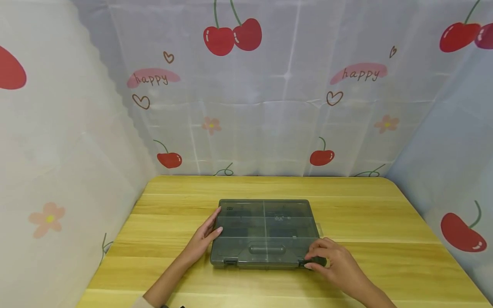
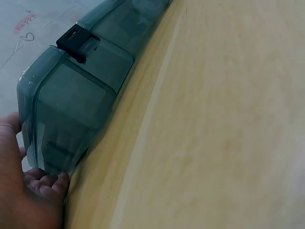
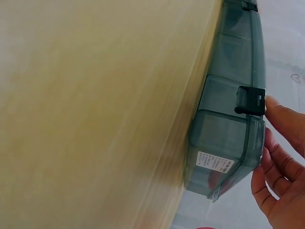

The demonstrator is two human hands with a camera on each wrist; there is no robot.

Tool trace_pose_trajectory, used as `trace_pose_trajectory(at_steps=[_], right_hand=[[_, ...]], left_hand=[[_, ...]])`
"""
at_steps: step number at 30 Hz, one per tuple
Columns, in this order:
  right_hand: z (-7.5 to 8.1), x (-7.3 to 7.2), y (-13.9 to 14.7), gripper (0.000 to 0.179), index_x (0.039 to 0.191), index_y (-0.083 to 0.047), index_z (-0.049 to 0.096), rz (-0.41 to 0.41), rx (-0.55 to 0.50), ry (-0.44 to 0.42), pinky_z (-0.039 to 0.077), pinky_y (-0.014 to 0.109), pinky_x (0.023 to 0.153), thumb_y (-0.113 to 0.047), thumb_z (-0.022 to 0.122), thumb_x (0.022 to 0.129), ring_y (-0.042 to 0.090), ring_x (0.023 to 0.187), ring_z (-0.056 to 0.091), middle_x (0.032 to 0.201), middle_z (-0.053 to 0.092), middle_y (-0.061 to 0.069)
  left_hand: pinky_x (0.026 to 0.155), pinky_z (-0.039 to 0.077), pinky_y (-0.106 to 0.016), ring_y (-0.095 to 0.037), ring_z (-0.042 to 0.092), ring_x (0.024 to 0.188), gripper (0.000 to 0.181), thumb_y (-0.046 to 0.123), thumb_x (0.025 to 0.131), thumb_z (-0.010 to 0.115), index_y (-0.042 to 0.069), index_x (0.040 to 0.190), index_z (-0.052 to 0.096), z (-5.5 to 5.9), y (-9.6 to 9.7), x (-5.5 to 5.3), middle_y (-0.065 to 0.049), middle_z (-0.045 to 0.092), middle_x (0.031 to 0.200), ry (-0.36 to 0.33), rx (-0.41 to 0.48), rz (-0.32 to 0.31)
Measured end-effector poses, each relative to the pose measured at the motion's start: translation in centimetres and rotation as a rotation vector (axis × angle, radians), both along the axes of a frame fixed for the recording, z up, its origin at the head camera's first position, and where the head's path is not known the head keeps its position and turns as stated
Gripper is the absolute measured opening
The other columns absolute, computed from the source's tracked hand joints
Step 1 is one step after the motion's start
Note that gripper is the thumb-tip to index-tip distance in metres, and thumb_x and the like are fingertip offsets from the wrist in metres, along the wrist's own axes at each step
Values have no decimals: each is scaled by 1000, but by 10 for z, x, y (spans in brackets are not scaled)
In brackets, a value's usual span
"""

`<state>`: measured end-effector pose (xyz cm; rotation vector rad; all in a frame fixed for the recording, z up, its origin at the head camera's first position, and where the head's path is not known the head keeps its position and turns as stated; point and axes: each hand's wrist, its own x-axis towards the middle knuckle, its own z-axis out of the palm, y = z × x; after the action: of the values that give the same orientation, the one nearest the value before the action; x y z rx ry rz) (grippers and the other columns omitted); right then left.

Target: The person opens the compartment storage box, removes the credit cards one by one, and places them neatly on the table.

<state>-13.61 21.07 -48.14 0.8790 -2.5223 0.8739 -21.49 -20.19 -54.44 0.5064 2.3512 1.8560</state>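
Observation:
A translucent dark grey-green compartment storage box [image 1: 246, 229] lies flat on the table with its lid down. Dividers show through the lid. My left hand [image 1: 200, 239] grips the box's left side, thumb over the lid's edge and fingers along the side wall. At the front right corner, my right hand [image 1: 337, 263] has its curled fingers and thumb around the corner. Its thumb tip is right at the black right latch [image 3: 250, 101]. The left latch [image 2: 77, 43] sits on the front edge, away from both hands. A white label [image 3: 214, 161] is stuck on the right end wall.
The light wood table [image 1: 366, 214] extends around the box on all sides. Hanging white cloth [image 1: 269, 107] printed with cherries, flowers and hearts encloses the table at the back, left and right.

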Motion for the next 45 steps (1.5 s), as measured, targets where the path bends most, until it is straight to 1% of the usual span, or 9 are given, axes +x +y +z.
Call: trace_pose_trajectory(at_steps=[3, 10, 17, 25, 27, 30, 34, 42, 45], right_hand=[[0, 0, 0, 27, 84, -33, 76, 7, 1, -14, 55, 23, 67, -12, 90, 72, 2, 86, 57, 97, 61, -19], [1, -1, 0, 25, 81, -31, 78, 24, -2, -16, 51, 21, 65, -11, 90, 72, 1, 83, 52, 95, 59, -19], [-1, -2, -3, 29, 78, -27, 79, 45, -51, 10, 51, 17, 66, -2, 91, 66, 2, 82, 52, 94, 61, -15], [-2, -4, -4, 28, 77, -26, 79, 51, -68, -6, 50, 16, 65, -3, 90, 66, 1, 81, 51, 94, 60, -16], [-3, -3, -3, 28, 75, -26, 78, 73, -56, 20, 46, 13, 65, -5, 92, 64, 1, 81, 49, 94, 58, -15], [-5, -2, -3, 29, 71, -28, 76, 105, -15, 97, 39, 10, 67, -9, 95, 60, 1, 81, 45, 95, 55, -12], [-6, -1, -3, 31, 70, -31, 74, 114, 32, 159, 36, 10, 68, -14, 96, 57, 2, 83, 42, 96, 53, -11], [-3, 0, -4, 32, 72, -34, 69, 95, 147, 130, 37, 17, 64, -22, 96, 59, 1, 83, 38, 99, 48, -14], [0, 2, -4, 30, 75, -34, 70, 103, 161, 81, 42, 19, 64, -22, 95, 63, 1, 83, 41, 100, 50, -15]], left_hand=[[112, 24, -10, -23, 14, 154, 65, 31, 106, 56, 33, 162, 24, 0, 0, 0, 3, 14, 169, 1, 3, -1], [113, 25, -13, -20, 15, 154, 65, 33, 105, 57, 35, 162, 25, 1, 1, 1, 6, 15, 169, -9, -8, 6], [112, 24, -10, -21, 16, 154, 65, 33, 105, 57, 32, 162, 25, 1, -1, 1, 5, 16, 168, 28, -31, 9], [112, 23, -9, -20, 16, 154, 65, 32, 105, 57, 33, 162, 24, 0, -3, 0, 5, 16, 168, 37, -28, 7], [114, 23, -12, -20, 16, 154, 65, 33, 105, 57, 35, 162, 24, -1, -3, 0, 6, 16, 168, 31, -31, 7], [118, 22, -21, -20, 15, 154, 64, 34, 106, 56, 36, 161, 24, -2, -2, -1, 7, 16, 168, 25, -30, 4], [120, 22, -33, -21, 16, 154, 64, 34, 105, 56, 37, 161, 25, -3, -1, 0, 7, 16, 168, 16, -16, 7], [120, 22, -39, -23, 15, 154, 64, 33, 106, 56, 38, 161, 25, -3, -1, 1, 6, 15, 169, 16, -15, 5], [121, 22, -43, -23, 15, 154, 64, 33, 106, 56, 38, 161, 25, -3, 0, 2, 6, 15, 169, 15, -15, 5]])
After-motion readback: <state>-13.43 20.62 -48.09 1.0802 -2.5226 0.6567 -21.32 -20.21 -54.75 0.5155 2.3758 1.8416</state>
